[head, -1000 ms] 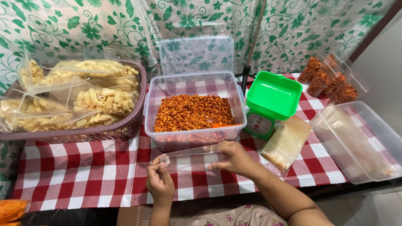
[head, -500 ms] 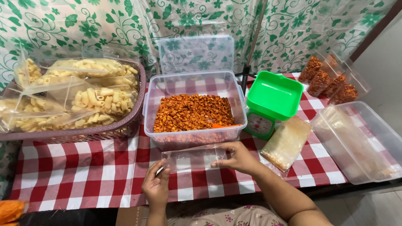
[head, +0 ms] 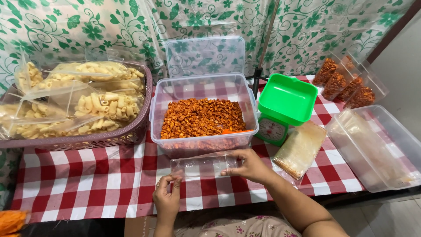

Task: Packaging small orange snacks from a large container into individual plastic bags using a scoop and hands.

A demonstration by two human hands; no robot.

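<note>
Both hands — left hand (head: 168,197), right hand (head: 249,166) — seemingly pinch clear bag (head: 201,166).

- A green-and-white floral cloth (head: 109,26) hangs as the backdrop.
- A red-and-white checked tablecloth (head: 87,184) covers the table.
- A plain pale wall (head: 401,66) stands at right.
- Light is even and bright.

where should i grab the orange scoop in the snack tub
By the orange scoop handle end, the only part showing above the orange snacks, probably from the tub's right side; the clear tub wall there is close, so come down from above.
</note>
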